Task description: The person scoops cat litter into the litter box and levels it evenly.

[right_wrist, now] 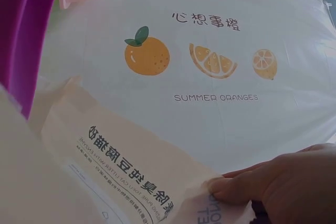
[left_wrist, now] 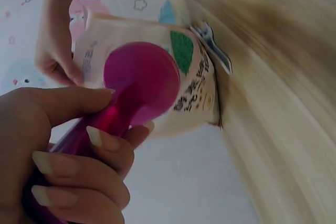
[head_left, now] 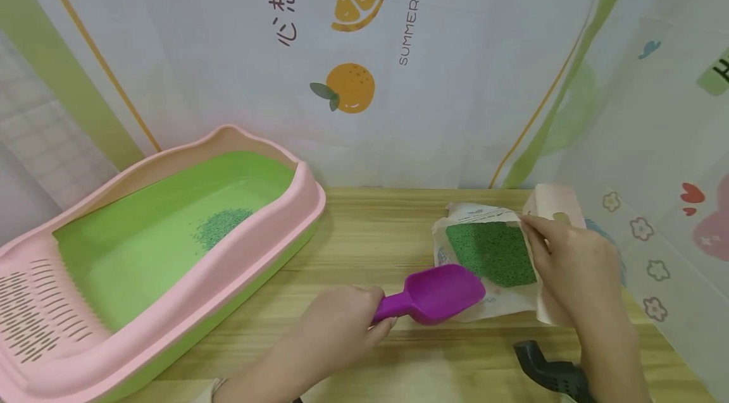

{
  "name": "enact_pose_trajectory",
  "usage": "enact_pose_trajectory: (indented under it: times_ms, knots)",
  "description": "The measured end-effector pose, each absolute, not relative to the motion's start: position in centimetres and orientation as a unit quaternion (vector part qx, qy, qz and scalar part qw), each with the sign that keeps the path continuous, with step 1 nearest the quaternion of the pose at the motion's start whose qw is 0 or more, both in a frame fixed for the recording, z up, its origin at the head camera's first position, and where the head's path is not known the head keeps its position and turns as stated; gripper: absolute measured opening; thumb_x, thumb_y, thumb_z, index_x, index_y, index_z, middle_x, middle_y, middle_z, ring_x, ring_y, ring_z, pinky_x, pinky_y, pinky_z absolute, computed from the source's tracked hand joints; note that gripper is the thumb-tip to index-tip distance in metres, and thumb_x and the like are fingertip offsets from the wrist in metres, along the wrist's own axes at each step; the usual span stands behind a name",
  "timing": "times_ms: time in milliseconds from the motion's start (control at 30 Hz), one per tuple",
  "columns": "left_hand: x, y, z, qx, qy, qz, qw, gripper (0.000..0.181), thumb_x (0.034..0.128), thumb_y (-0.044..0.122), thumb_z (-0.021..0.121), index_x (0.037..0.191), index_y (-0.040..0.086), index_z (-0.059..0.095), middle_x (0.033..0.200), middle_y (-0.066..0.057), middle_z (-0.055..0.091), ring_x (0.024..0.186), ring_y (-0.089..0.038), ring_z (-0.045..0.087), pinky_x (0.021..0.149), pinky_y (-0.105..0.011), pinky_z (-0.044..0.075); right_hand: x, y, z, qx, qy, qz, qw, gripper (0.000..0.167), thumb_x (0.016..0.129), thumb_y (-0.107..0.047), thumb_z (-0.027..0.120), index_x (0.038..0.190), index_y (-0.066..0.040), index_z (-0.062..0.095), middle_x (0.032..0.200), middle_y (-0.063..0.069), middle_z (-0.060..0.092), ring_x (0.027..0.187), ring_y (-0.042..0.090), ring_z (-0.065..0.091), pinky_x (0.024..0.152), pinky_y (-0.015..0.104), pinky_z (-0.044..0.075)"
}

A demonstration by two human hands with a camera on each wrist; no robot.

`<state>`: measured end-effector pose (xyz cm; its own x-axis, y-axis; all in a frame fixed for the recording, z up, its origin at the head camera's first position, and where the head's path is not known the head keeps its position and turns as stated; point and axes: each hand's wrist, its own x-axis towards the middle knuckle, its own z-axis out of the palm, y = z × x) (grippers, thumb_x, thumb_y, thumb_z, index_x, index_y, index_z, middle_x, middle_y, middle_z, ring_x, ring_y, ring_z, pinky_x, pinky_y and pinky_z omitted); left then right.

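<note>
My left hand grips the handle of a purple scoop, its bowl tilted up at the near left edge of an open cat litter bag. No litter shows in the bowl. Green pellet litter fills the bag's mouth. At the bag's upper right edge, my right hand pinches the paper between thumb and fingers. In the left wrist view the scoop covers part of the bag. Part of the printed bag and the right hand show in the right wrist view.
A large litter box with a pink rim and green base stands on the left, a small pile of green litter on its floor. Wooden tabletop lies between box and bag. A printed curtain hangs behind. A black curved part is by the right forearm.
</note>
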<state>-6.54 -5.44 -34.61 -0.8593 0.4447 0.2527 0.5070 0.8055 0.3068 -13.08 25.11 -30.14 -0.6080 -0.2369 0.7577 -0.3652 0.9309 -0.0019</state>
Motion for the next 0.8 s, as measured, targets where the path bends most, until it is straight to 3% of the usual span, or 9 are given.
enact_pose_trajectory:
  times_ms: [267,533,800]
  knots:
    - [-7.0,-1.6,-34.5,-0.220,-0.963,-0.152,0.042,0.029,0.0947,0.031,0.066,0.072,0.017,0.054,0.058,0.010,0.044,0.047,-0.004,0.039,0.044,-0.019,0.035,-13.1,25.1,-30.1,0.166,-0.893,0.078,0.412,0.013,0.084,-0.009,0.077,0.097,-0.009,0.080,0.056,0.014,0.064,0.038,0.028,0.046,0.039,0.044,0.033]
    - [-7.3,0.5,-34.7,-0.235,-0.961,-0.114,0.092,0.021,0.0931,0.028,0.068,0.075,0.019,0.063,0.066,0.008,0.059,0.051,-0.006,0.049,0.045,-0.021,0.037,-13.2,25.0,-30.1,0.175,-0.887,0.080,0.421,0.013,0.084,-0.008,0.077,0.097,-0.009,0.080,0.061,0.017,0.068,0.039,0.032,0.050,0.041,0.048,0.037]
    - [-7.9,2.3,-35.1,-0.236,-0.966,-0.084,0.067,0.023,0.0898,0.023,0.072,0.070,0.017,0.063,0.064,0.007,0.060,0.052,-0.009,0.052,0.044,-0.023,0.040,-13.1,25.0,-30.2,0.168,-0.890,0.082,0.415,0.014,0.084,-0.008,0.077,0.097,-0.008,0.080,0.061,0.017,0.068,0.040,0.034,0.052,0.042,0.050,0.038]
